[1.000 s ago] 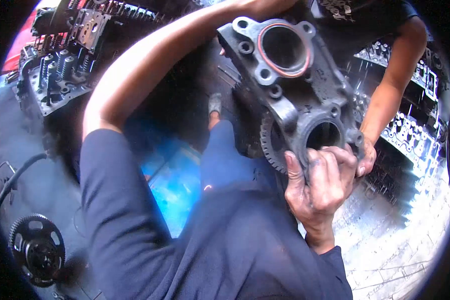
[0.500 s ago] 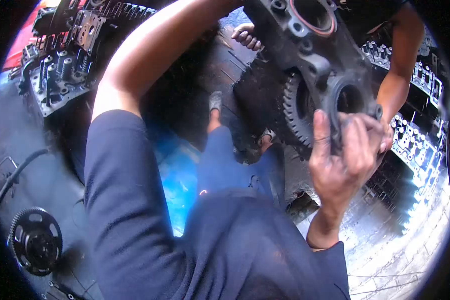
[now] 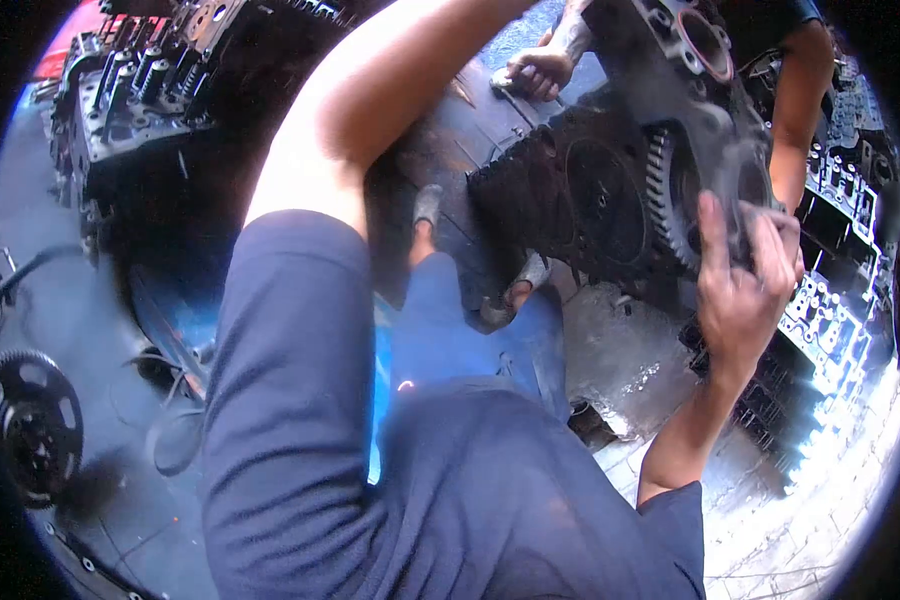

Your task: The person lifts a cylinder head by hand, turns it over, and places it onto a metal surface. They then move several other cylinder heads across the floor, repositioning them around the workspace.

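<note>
My right hand grips the lower round bore of a dark cast-metal housing, held up at the upper right and blurred by motion. Its upper bore carries a red-orange seal ring. A toothed gear shows just behind the housing, next to a larger dark toothed wheel. My left arm reaches up past the top edge, so its hand is out of view. Another person's hand rests beside the housing's top, and their other arm hangs at the far right.
Cylinder heads with valve springs lie at the upper left and along the right. A toothed wheel sits on the floor at lower left, near a hose. My sandalled feet stand below.
The housing has swung up and to the right with my right hand on it. The view has tilted, bringing the other person's hand and the large toothed wheel more into sight.
</note>
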`<state>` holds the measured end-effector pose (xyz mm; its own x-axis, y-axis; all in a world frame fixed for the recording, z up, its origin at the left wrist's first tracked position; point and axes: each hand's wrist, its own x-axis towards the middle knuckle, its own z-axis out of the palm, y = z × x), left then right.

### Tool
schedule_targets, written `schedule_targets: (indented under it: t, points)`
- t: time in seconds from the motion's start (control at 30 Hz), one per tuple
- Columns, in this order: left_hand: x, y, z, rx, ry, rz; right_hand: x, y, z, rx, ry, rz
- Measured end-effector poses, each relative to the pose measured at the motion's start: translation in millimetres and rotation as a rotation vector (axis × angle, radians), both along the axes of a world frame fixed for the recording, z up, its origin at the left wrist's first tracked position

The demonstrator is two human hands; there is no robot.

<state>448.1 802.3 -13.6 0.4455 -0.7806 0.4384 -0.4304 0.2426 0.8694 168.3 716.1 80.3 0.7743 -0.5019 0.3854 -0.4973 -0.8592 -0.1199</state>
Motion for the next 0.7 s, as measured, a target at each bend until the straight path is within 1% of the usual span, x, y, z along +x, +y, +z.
schedule_targets:
  t: [0.03,0.13,0.17,0.2,0.33,0.47,0.5,0.53,0.6,0.63,0.7]
  points:
    - [-6,11,-1,-0.005,-0.013,0.034,-2,-7,0,0.013,0.035,-0.026]
    - [-20,44,-8,-0.004,-0.057,0.135,-7,-21,-7,0.024,0.025,-0.138]
    - [-24,54,-12,0.000,-0.066,0.164,-5,-22,-5,0.077,0.074,-0.247]
    - [-27,63,-14,0.007,-0.072,0.187,-7,-25,-5,0.059,0.113,-0.250]
    - [-27,89,-28,0.008,-0.105,0.241,-13,-23,-16,0.003,0.005,-0.221]
    - [-18,97,-40,0.000,-0.115,0.239,-12,-12,-20,-0.068,-0.107,-0.204]
    - [-16,98,-43,0.000,-0.109,0.234,-10,-5,-17,-0.090,-0.070,-0.170]
    - [-13,100,-47,-0.002,-0.104,0.233,-6,1,-17,-0.035,-0.127,-0.147]
    - [-9,100,-51,-0.006,-0.095,0.220,-2,8,-22,-0.121,-0.138,-0.060]
    - [-8,100,-52,-0.010,-0.099,0.218,2,11,-20,-0.107,-0.138,-0.018]
    - [-6,99,-53,-0.021,-0.100,0.205,10,18,-21,-0.038,-0.050,-0.085]
